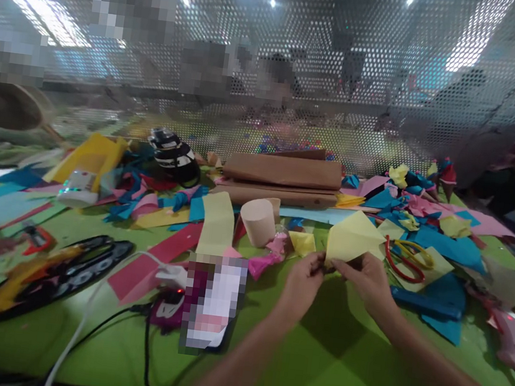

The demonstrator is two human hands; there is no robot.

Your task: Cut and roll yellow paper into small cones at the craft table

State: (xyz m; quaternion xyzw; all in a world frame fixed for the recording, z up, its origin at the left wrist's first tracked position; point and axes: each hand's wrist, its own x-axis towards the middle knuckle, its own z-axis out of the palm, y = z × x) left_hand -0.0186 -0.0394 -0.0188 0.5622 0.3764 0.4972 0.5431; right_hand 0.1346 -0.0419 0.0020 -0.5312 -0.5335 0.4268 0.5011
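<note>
The left hand (305, 280) pinches the lower corner of a pale yellow paper sheet (356, 238); the right hand (362, 276) grips its lower edge, both above the middle of the green worktop (330, 365). Right of them lie red-handled scissors (404, 267) and a long blue tool (427, 303). Near the worktop's right edge sits a pink glue gun (508, 336); brown folded paper (282, 177) lies along the far edge.

The left hand (305, 281) and the right hand (366, 278) are bare. Both wrists (284, 312) and both arms (442, 372) are bare too, as far as they show.
</note>
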